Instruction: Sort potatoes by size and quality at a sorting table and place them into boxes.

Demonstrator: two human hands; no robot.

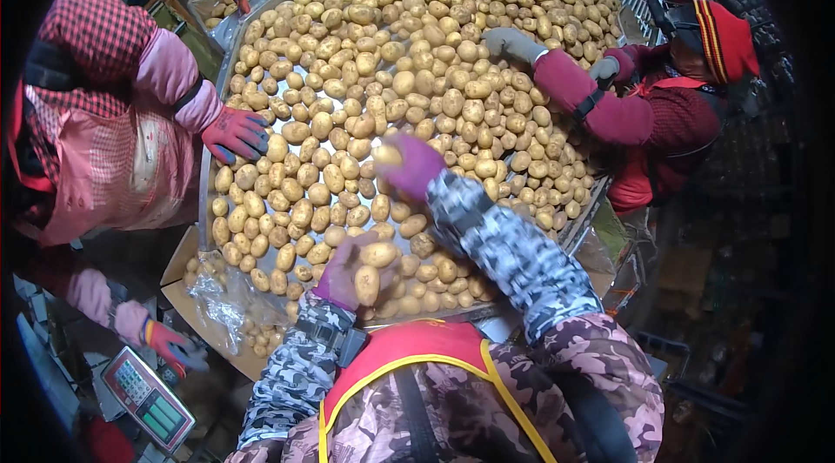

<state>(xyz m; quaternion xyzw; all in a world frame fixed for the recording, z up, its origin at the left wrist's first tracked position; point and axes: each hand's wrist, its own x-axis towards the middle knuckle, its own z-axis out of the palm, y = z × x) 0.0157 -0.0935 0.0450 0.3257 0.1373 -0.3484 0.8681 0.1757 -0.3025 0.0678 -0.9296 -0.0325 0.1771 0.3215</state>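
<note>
Potatoes (pixel 391 58) cover a large metal-edged sorting table (pixel 207 202) before me. My left hand (pixel 339 270), in a purple glove, is turned up near the table's front edge. It cradles two potatoes, an upper one (pixel 378 254) and a lower one (pixel 366 285). Farther out over the pile, my right hand (pixel 417 166), also purple-gloved, is blurred. A pale yellow potato (pixel 386 156) is in its fingers. Bare metal shows in patches between the potatoes at left, while those at the back and right lie heaped close together.
At left, a co-worker's red-gloved hand (pixel 235 133) rests on the table edge. Another worker's grey-gloved hand (pixel 512 44) reaches in from the right. A plastic-lined cardboard box (pixel 179 267) with potatoes stands at front left. A digital scale (pixel 149 398) is below, near another gloved hand (pixel 175 345).
</note>
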